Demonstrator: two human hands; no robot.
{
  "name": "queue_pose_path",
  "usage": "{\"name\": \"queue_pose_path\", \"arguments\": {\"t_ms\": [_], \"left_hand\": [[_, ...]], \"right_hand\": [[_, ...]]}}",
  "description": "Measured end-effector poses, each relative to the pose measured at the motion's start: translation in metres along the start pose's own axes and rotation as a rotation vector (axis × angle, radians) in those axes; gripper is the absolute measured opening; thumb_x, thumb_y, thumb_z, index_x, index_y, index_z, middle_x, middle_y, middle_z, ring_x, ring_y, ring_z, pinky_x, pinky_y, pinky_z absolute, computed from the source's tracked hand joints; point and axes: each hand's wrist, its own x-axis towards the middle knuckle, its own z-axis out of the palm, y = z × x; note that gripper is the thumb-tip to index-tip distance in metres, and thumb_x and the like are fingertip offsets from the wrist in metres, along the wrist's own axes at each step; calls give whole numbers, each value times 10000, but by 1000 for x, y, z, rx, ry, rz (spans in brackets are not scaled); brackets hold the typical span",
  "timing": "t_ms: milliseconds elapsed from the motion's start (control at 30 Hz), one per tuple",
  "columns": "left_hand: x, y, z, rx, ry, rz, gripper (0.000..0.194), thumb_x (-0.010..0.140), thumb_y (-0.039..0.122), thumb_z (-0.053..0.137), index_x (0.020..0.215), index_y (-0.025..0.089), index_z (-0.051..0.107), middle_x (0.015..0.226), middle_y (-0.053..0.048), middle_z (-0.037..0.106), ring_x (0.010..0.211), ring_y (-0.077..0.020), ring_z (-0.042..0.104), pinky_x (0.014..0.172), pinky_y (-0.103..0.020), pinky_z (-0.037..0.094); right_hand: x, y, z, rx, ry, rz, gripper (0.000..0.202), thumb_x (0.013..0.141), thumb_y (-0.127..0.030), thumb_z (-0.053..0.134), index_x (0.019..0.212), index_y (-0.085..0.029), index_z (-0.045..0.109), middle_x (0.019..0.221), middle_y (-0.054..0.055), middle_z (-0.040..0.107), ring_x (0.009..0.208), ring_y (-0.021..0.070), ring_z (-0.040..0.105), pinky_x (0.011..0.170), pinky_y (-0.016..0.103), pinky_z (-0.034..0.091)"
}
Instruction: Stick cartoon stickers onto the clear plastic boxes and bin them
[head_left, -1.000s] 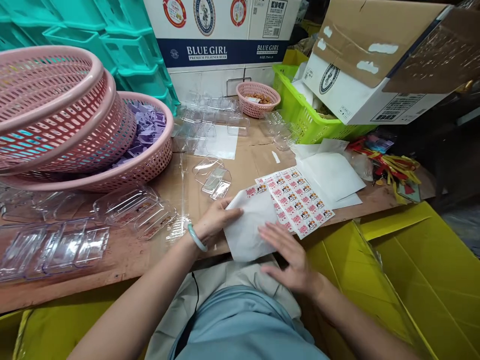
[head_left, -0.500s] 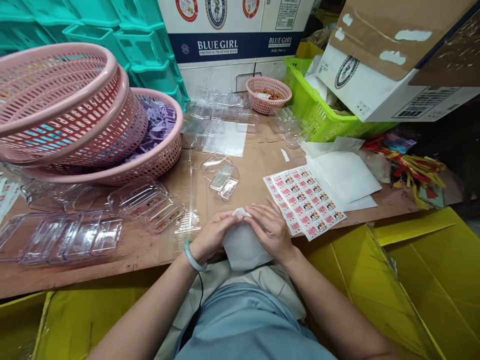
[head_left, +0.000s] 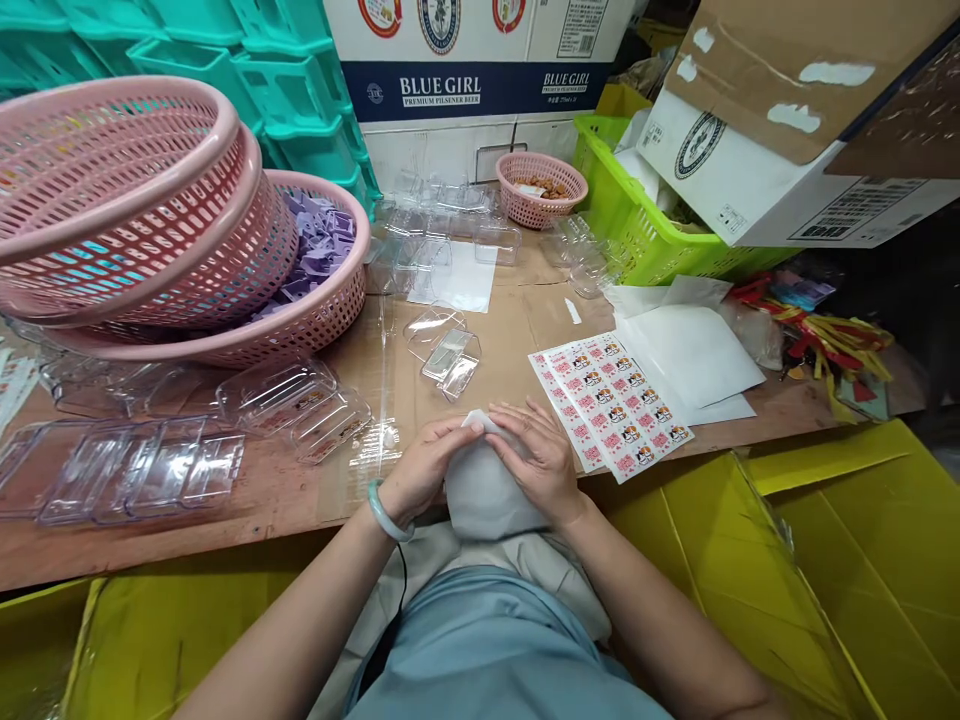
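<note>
Between my two hands, at the table's front edge, is a white sheet of paper (head_left: 491,492) that hangs down toward my lap. My left hand (head_left: 429,462) pinches its upper left corner between thumb and fingers. My right hand (head_left: 541,460) grips the upper right part, thumb and fingertips close to the left thumb. The sheet's other side is hidden. Just beyond the hands lies a small clear plastic case (head_left: 451,362) with a grey rectangle on it. Right of my right hand are sticker sheets (head_left: 619,405) printed with cartoon cats and pink marks.
Stacked pink baskets (head_left: 150,240) and clear plastic trays (head_left: 142,472) stand at left. Behind are a white beer carton (head_left: 480,95), a small pink basket (head_left: 541,190) and a green crate (head_left: 645,240). White paper (head_left: 697,350) lies at right. Yellow boxes (head_left: 795,560) stand below the table edge.
The top corner of the white sheet stands up slightly more between my fingers, and its lower edge curves more. Both hands stay in nearly the same place.
</note>
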Motion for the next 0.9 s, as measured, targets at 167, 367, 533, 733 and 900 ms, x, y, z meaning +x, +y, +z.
{"name": "queue_pose_path", "arguments": {"t_ms": [167,367,533,733,900], "left_hand": [[0,1,-5,75,18,22,272,769,321,667,956,142,753,990,-90,737,881,-228,659,804,-310,489],[-3,-1,-7,34,17,-5,310,796,329,653,1048,161,726,1004,-84,729,854,-201,653,755,-280,489],[-4,-2,-7,46,52,16,335,817,369,645,1079,169,707,898,-63,727,717,-158,624,685,-264,479],[-4,-2,-12,199,68,160,212,830,311,620,901,172,763,926,-44,725,873,-185,618,844,-274,451],[-5,0,-12,234,77,137,219,827,319,616,900,171,760,913,-42,724,853,-189,616,814,-277,454]], "right_hand": [[-1,-3,9,200,76,183,131,869,-265,622,950,-268,725,986,21,760,924,207,714,1052,467,433],[2,-1,8,313,78,326,141,886,-285,590,927,-228,712,964,42,757,910,206,711,996,423,487],[0,-3,8,103,-43,103,305,858,-251,639,1161,-277,644,1186,34,691,1132,213,624,1111,461,362],[-4,-3,19,170,7,147,222,853,-225,649,1061,-283,699,1077,15,735,1077,200,650,1080,435,391],[-3,-8,19,299,8,269,184,858,-248,636,1010,-287,733,1062,17,743,1032,214,677,1076,456,388]]}}
